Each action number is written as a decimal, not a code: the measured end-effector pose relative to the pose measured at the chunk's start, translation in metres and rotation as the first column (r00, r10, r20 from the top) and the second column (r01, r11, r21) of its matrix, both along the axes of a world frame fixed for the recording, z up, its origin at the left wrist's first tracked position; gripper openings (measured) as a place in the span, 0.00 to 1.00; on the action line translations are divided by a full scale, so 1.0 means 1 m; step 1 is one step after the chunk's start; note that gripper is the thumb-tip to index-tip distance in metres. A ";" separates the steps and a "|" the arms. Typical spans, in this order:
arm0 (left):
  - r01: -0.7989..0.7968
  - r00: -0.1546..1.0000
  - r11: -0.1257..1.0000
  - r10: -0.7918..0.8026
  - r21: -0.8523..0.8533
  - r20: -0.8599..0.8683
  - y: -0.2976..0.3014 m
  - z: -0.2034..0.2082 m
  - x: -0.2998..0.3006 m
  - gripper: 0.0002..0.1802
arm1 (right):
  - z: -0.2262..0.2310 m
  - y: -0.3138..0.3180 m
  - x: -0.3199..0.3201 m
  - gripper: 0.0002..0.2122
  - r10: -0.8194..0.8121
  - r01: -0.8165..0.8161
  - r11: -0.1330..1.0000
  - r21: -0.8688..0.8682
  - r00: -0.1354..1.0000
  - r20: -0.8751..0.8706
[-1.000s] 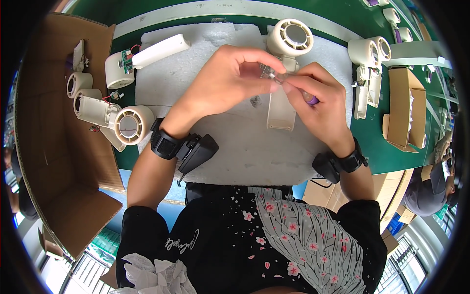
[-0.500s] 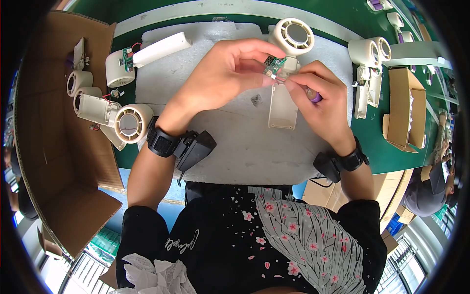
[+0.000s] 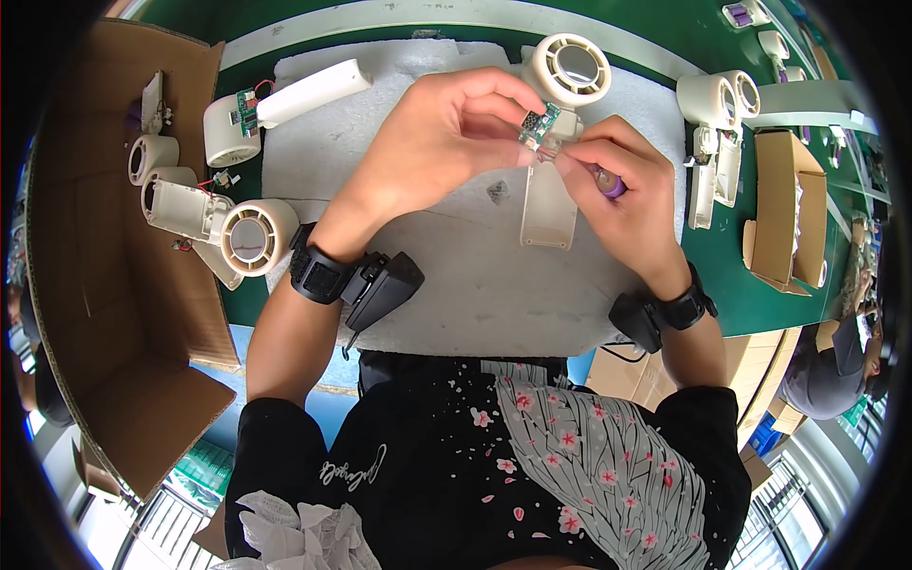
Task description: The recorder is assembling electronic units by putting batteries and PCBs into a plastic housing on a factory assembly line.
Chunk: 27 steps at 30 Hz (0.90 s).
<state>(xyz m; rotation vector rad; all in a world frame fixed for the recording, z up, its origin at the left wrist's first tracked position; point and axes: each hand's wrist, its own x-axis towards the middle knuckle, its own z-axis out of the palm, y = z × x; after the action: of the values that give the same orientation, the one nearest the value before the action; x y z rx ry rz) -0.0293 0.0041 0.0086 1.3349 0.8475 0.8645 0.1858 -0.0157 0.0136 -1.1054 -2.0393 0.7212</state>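
Note:
My left hand (image 3: 432, 142) is closed, pinching a small green circuit board (image 3: 540, 123) between thumb and fingers. Thin red wires (image 3: 545, 152) run from the board's lower edge to the fingertips of my right hand (image 3: 622, 190), which is closed on them. A purple cylindrical battery cell (image 3: 610, 183) pokes out among the right hand's curled fingers. Behind and below both hands lies an open white handheld fan, its round head (image 3: 568, 69) at the far side and its hollow handle shell (image 3: 549, 209) towards me. Fingers hide the wire ends and part of the fan's neck.
A grey-white foam mat (image 3: 427, 294) covers the green bench. Another fan body (image 3: 233, 133) with a board lies at left, beside a large cardboard box (image 3: 123, 256) and several fan parts (image 3: 252, 239). More fan parts (image 3: 708, 104) and a small carton (image 3: 788, 209) stand at right.
The circuit board has tilted and shifted slightly up in my left fingers, showing more of its face. My right hand has stayed nearly still.

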 end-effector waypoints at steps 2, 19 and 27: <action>-0.010 1.000 1.000 0.010 0.010 0.007 -0.001 -0.002 0.001 0.16 | -0.001 0.000 0.001 0.03 0.014 -0.014 1.000 0.008 1.000 -0.005; -0.018 0.965 0.904 0.128 0.428 -0.230 -0.009 -0.001 0.012 0.22 | 0.006 -0.003 -0.013 0.12 -0.160 0.157 0.985 0.076 0.987 0.030; -0.057 0.957 0.897 0.173 0.438 -0.231 -0.006 -0.007 0.010 0.19 | 0.001 -0.001 -0.009 0.15 -0.165 0.156 0.979 0.132 0.984 0.067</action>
<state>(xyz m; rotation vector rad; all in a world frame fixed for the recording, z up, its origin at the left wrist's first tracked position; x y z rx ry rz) -0.0193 -0.0022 0.0012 1.8322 0.9880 1.0199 0.1765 -0.0167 0.0148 -1.2242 -2.0020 0.4686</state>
